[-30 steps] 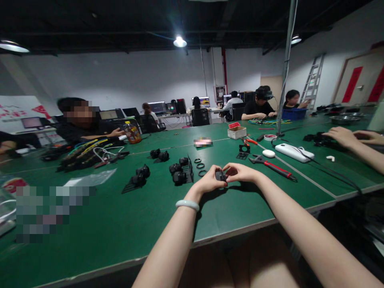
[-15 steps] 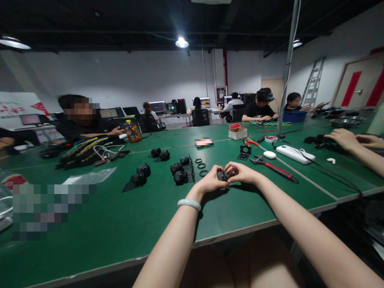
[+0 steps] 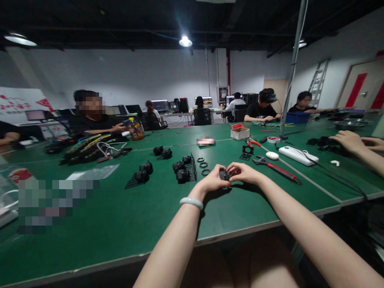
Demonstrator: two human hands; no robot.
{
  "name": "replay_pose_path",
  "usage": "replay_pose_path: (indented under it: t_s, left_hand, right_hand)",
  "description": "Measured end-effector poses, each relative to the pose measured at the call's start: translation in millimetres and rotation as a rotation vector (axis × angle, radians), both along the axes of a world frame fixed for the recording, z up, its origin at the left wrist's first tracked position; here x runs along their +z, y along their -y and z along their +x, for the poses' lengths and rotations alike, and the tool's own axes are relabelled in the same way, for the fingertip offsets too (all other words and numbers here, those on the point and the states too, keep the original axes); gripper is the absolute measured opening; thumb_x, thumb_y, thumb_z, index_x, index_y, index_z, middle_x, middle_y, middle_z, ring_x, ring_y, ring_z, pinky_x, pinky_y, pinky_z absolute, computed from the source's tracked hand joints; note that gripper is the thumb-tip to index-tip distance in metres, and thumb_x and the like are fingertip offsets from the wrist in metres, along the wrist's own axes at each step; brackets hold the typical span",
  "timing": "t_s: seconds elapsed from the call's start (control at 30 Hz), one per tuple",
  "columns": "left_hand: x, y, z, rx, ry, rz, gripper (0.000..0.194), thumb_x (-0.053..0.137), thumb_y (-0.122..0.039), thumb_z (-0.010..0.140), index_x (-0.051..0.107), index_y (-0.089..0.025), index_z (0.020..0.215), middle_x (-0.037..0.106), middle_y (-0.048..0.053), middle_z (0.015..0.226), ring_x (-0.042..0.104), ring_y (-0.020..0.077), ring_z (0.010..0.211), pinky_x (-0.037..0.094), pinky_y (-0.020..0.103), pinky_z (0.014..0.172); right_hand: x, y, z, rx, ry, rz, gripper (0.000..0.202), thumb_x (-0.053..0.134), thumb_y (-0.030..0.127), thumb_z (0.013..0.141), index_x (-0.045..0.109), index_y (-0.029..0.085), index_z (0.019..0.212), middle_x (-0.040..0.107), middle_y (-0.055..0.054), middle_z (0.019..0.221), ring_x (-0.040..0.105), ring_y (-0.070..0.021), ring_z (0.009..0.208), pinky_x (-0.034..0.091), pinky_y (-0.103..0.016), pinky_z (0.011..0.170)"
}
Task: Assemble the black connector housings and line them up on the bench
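Note:
My left hand (image 3: pixel 214 180) and my right hand (image 3: pixel 244 173) meet just above the table near its front edge. Between their fingertips sits a small black plastic part (image 3: pixel 223 175), mostly covered, so its exact shape is unclear. The fingers of both hands are closed on it. Black rings (image 3: pixel 203 164) lie flat beyond my left hand. To the left are several black round-bodied parts on slatted plates (image 3: pixel 183 170). A flat black bracket with a round hole (image 3: pixel 247 150) lies beyond my right hand, near an adjustable wrench (image 3: pixel 277 170) with a red-and-black handle.
On the green table (image 3: pixel 99 240), a white oblong device (image 3: pixel 298 155) with a cable and a white oval object (image 3: pixel 272 155) lie to the right. Farther back are a small box (image 3: pixel 240 133), a metal pole (image 3: pixel 289 80) and a bottle (image 3: pixel 136 130). A co-worker's hands (image 3: pixel 349 140) work at far right.
The view has shifted slightly, moving the scene a little to the right. Both hands keep hold of the black part, with only a slight change in the fingers.

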State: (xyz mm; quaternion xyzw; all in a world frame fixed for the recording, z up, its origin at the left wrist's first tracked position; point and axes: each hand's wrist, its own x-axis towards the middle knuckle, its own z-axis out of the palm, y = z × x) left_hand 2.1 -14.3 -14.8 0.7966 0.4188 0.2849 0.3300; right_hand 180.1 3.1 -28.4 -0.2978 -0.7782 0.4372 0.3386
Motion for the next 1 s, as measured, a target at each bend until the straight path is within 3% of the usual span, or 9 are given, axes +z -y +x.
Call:
replay_pose_path:
  t_s: [0.27,1.0]
  left_hand:
    - [2.2,0.0,-0.7,-0.026,-0.028,-0.018,0.051,0.062,-0.028,0.052,0.036,-0.017,0.095,0.044,-0.001,0.077,0.042,0.0089,0.063,0.035,0.019,0.052]
    - [3.8,0.6,1.8,-0.012,0.002,-0.024,0.049,0.061,-0.025,0.051,0.037,-0.017,0.093,0.042,-0.002,0.076,0.042,0.0079,0.063,0.037,0.021,0.056]
  right_hand:
    - [1.4,-0.2,1.3,-0.029,0.045,0.033,0.038,0.061,0.029,0.057,0.050,0.014,0.091,0.056,-0.005,0.088,0.053,-0.0142,0.077,0.041,-0.027,0.067]
    - [-0.6,-4.6,1.3,-0.021,0.108,0.083,0.034,0.051,0.035,0.067,0.054,0.013,0.091,0.057,-0.005,0.086,0.051,-0.0147,0.078,0.039,-0.026,0.070]
